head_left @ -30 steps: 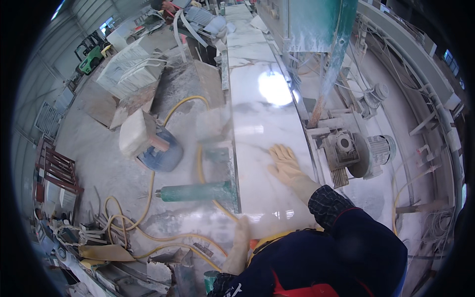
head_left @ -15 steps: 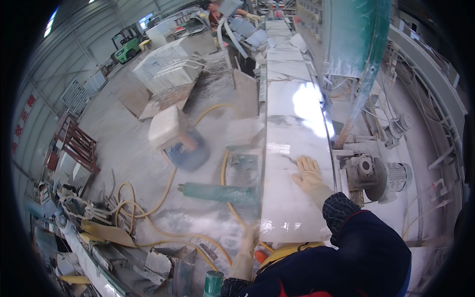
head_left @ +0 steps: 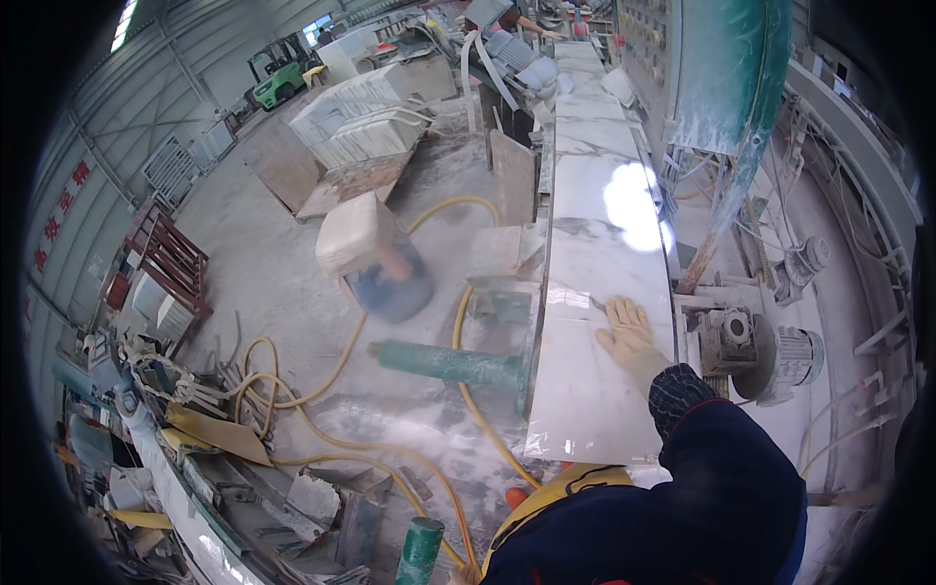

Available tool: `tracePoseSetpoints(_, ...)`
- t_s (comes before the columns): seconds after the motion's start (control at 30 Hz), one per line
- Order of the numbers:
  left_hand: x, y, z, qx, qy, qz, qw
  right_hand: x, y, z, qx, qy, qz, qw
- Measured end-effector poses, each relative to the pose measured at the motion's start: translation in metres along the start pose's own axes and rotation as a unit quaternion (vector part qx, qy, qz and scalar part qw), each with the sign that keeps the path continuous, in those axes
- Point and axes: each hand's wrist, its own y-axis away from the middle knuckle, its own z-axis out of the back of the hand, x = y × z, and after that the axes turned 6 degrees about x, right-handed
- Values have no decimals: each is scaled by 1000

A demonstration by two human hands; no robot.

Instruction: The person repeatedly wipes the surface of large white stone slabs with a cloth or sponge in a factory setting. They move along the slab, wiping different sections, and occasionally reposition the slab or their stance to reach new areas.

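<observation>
Flat: rt glove (head_left: 629, 331) on white slab (head_left: 595, 390)

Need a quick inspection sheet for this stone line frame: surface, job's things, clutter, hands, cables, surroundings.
Surface: long conveyor line carrying pale veined slabs end to end, glare patch farther along.
Job's things: white marble slab nearest the person, lying flat on the line.
Clutter: blue bucket with a pale block on top, green cylinder beside the line, scrap pile at lower left.
Hands: right hand, gloved, palm flat on the slab; left hand not in view.
Cables: yellow hose looping over the dusty floor and under the line.
Surroundings: electric motor at right, green machine housing, stacked slabs, green forklift far back.
</observation>
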Motion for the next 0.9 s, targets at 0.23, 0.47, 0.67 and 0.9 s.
tracePoseSetpoints(0.23,5,-2,8,10,-8,-19,1000,-3,-6,-4,-5,10,-3,1000)
tracePoseSetpoints(0.47,-17,-8,-11,65,-23,-62,996,-3,-10,-2,3,4,-10,1000)
tracePoseSetpoints(0.67,-22,-26,-26,101,-77,-69,990,-4,-11,2,-22,5,10,1000)
tracePoseSetpoints(0.9,10,-28,32,134,-185,-162,960,-4,-15,3,-17,1,0,1000)
